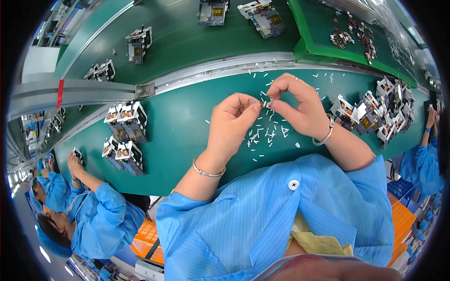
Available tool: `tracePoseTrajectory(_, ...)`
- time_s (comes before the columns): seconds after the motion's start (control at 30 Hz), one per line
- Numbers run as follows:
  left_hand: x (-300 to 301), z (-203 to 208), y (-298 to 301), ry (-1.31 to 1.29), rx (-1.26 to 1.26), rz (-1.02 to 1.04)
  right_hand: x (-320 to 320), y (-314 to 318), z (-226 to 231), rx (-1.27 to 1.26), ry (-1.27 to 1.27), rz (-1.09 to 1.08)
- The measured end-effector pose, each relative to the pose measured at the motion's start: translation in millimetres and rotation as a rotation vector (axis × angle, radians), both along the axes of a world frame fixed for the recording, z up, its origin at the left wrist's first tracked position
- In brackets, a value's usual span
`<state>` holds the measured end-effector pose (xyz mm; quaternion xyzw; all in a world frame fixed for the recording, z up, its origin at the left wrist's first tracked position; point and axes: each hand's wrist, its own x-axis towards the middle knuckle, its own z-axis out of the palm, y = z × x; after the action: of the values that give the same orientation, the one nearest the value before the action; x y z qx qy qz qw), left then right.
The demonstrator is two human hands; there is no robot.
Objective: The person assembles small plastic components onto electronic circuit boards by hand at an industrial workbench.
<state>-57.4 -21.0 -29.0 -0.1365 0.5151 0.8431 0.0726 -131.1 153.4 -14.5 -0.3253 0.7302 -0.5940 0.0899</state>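
Over the green bench [183, 140], my left hand [234, 119] and my right hand [300, 107] meet in front of me. Thumb and forefinger of each are pinched together on a small white-and-brown part [266, 104], too tiny to name by kind. Fingertips cover much of it. Below the hands lie many short white strips [268, 133], loose on the bench; a few more are scattered beyond, near the metal rail.
Camera-like modules with circuit boards stand in a group at left [129, 122] and in a heap at right [370, 114]. Beyond the metal rail [225, 65], more modules [213, 11] sit on a green belt. A green-edged tray [323, 51] holds tiny parts. Co-workers in blue [103, 220] sit on both sides.
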Motion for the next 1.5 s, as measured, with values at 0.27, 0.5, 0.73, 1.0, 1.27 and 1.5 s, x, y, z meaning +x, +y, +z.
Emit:
tracePoseTrajectory(0.27, -9.6, -2.2, 1.3, 0.23, -0.372, -0.002, -14.6, -1.8, -0.1, 0.221, 0.565, 0.013)
tracePoseTrajectory(0.5, -25.3, -7.6, -13.0, -0.094, 0.139, -0.023, -12.4, 3.4, -11.4, 0.172, 0.369, -0.049)
tracePoseTrajectory(0.73, -53.0, -6.7, -14.9, -0.123, 0.198, -0.202, -22.9, 7.8, -13.7, 0.084, 0.233, -0.025)
tracePoseTrajectory(1.0, -230.5, -49.2, -47.7, 0.455, -1.572, 0.529, -13.9, 6.8, -18.6, -0.358, -0.465, 0.122)
tracePoseTrajectory(1.27, -174.4, -33.1, -48.1, 0.296, -1.375, 0.278, -7.3, 16.6, -12.6, -0.291, -0.479, 0.124)
tracePoseTrajectory(1.5, 2.9, -32.5, -5.5, 0.281, -1.28, 0.199, 2.9, -0.3, -11.9, 0.025, -0.433, 0.121)
